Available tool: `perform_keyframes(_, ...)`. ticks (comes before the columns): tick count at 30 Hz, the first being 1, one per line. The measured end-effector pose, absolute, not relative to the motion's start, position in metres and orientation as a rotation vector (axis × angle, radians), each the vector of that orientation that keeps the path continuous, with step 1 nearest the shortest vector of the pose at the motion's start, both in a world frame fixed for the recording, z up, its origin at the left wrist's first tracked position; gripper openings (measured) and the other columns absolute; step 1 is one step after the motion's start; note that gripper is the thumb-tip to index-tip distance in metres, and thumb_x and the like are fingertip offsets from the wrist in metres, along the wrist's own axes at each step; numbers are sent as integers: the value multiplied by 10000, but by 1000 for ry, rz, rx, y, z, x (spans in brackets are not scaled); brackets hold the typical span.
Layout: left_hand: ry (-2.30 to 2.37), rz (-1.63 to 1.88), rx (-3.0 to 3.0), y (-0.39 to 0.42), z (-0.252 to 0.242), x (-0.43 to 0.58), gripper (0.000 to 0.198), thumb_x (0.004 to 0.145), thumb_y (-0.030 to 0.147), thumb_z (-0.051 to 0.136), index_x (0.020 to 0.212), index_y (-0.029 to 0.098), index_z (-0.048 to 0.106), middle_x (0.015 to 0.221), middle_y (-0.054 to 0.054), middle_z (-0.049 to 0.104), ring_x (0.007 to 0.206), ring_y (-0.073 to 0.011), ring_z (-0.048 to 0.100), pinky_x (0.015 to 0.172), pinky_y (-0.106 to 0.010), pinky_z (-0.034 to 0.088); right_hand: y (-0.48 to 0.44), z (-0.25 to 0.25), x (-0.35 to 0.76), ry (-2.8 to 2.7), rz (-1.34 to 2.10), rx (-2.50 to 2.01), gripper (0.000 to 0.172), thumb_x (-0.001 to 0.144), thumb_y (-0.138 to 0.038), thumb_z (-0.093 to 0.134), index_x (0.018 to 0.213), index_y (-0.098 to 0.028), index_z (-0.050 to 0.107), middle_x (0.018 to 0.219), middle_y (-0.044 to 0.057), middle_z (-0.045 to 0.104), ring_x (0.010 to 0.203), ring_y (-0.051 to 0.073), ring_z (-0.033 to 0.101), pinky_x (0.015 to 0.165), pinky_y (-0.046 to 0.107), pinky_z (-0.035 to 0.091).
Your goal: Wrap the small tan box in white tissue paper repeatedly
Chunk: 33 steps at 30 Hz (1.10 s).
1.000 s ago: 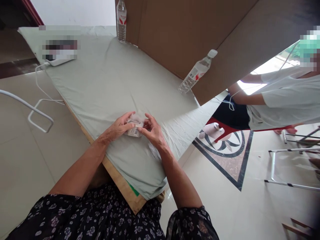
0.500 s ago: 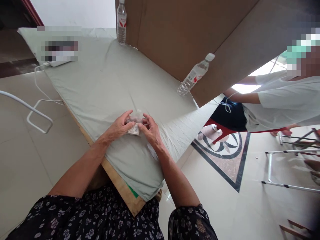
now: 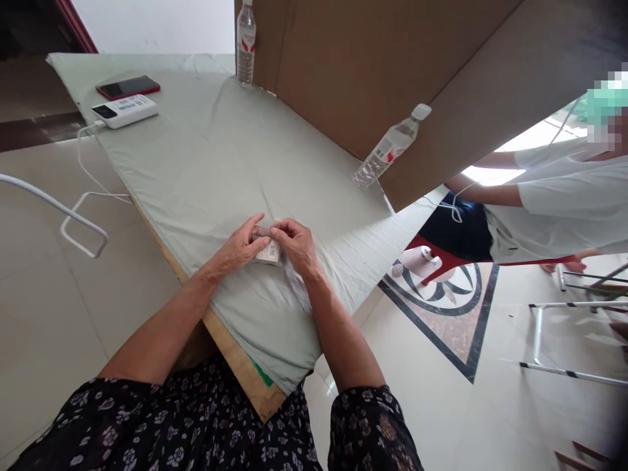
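Gripping small printed box [image 3: 270,254] in left hand [image 3: 239,247], seemingly to steady it | bunching fingertips of right hand [image 3: 297,246] at its far edge, leaving exact hold unclear

White daylight glares behind the co-worker [image 3: 564,199]. The cardboard [image 3: 343,78] sits in shade; past its shadow, the cloth [image 3: 363,245] brightens. Markings on the box [image 3: 269,254] blur. The right corners darken.
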<state>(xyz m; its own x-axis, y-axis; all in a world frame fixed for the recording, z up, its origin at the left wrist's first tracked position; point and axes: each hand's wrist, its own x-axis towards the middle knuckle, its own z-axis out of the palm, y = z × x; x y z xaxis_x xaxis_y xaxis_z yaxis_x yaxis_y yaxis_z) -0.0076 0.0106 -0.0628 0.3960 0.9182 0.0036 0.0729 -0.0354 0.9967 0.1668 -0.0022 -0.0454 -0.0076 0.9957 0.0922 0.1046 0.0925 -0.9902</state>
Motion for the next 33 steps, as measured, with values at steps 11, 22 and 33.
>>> perform_keyframes(11, 1101, 1023, 1735, 4, -71, 1, 679, 1044, 471, 405, 1609, 100, 346, 1072, -90, 726, 978, -205, 661, 945, -367, 520, -28, -51, 171, -1710, 596, -1287, 191, 970, -332, 654, 1025, -286, 831, 1183, 59, 754, 1146, 214, 684, 1042, 406, 528)
perform_keyframes(22, 1105, 1001, 1646, 3, -61, -3, 593, 1012, 439, 459, 1498, 104, 506, 1141, -118, 758, 992, -216, 679, 947, -364, 530, -59, -60, 168, -2088, 60, -1398, 263, 1034, -301, 575, 1247, -369, 714, 1492, 60, 635, 1427, 290, 520, 1114, 498, 432)
perform_keyframes(33, 1075, 1059, 1416, 6, -58, -3, 589, 915, 400, 563, 1433, 122, 543, 1092, -89, 770, 878, -182, 669, 841, -330, 543, -60, -65, 170, -1831, 142, -1319, 264, 981, -473, 615, 1129, -256, 644, 1421, 153, 644, 1356, 327, 579, 1139, 543, 431)
